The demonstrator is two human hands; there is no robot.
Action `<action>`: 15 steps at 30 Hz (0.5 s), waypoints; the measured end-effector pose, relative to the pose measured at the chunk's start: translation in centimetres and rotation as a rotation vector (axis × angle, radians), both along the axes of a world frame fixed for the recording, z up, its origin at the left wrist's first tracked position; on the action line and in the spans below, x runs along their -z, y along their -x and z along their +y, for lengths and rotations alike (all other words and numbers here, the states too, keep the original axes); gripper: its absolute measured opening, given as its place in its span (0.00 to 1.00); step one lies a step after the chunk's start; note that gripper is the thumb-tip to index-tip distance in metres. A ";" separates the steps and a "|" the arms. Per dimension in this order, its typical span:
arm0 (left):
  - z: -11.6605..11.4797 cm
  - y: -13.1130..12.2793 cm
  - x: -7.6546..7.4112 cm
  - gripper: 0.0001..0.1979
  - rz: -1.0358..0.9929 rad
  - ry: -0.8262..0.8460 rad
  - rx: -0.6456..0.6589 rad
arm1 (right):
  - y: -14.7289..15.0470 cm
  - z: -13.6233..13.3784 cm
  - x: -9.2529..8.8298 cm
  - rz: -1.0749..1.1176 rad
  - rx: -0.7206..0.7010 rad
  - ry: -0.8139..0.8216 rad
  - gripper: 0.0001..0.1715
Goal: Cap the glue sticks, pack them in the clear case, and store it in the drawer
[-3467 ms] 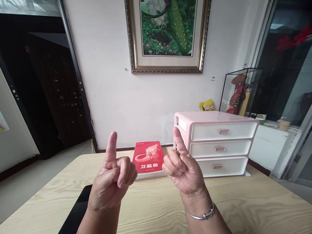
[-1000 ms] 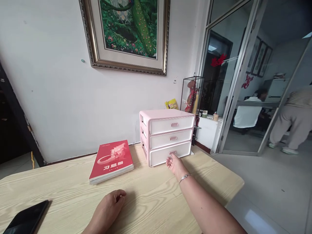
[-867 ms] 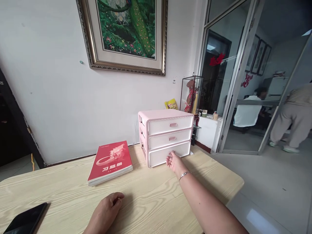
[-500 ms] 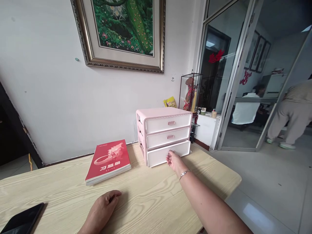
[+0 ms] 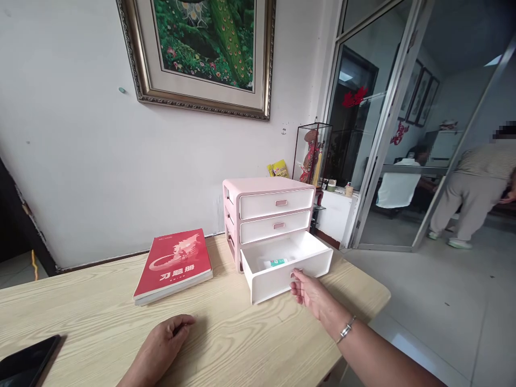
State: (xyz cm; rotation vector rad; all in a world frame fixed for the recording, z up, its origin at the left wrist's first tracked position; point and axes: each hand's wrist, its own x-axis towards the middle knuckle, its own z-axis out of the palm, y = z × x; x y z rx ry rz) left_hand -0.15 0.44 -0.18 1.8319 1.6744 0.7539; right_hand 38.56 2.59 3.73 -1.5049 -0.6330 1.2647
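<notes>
Bottom drawer (image 5: 278,286) and right hand (image 5: 309,293) have both come forward: half a second ago the drawer barely stood out from its pink cabinet (image 5: 268,185), and now it juts well out above the surface (image 5: 229,344). The cabinet stands by the back edge, towards the right edge. The right grip is narrow, fingers curled around the drawer's small handle (image 5: 293,273) and hiding most of it. The left hand (image 5: 163,341) rests on the surface, loosely curled; I cannot tell whether that grip holds anything. A red book (image 5: 177,260) lies near the back edge, left of the cabinet. Inside the drawer, a small white-and-green container (image 5: 277,263) lies on its side.

The drawer looks like smooth, stiff, light plastic that should slide easily. The handle's middle seems the best hold; an off-centre pull could skew it, and this far out it may droop.
</notes>
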 end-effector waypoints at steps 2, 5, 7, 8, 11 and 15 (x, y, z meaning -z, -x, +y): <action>0.0 0.0 -0.1 0.19 -0.004 0.008 -0.002 | -0.6 -0.3 -0.6 -0.096 -0.071 0.027 0.12; 0.1 0.1 0.1 0.18 -0.013 0.011 0.002 | -1.6 -0.2 -2.6 -0.246 -0.152 -0.016 0.09; 0.2 0.2 0.3 0.17 -0.023 0.001 0.003 | -2.0 0.3 -4.7 -0.349 -0.176 -0.143 0.07; 0.3 0.2 0.5 0.17 -0.029 -0.004 0.003 | -2.0 0.7 -5.8 -0.419 -0.192 -0.228 0.05; 0.3 0.2 0.5 0.16 -0.038 -0.004 -0.004 | -1.5 2.7 -8.7 -0.737 -0.299 -0.421 0.09; 0.0 0.0 -0.1 0.18 -0.045 -0.005 0.008 | -0.1 6.6 -10.1 -0.773 -0.415 -0.251 0.22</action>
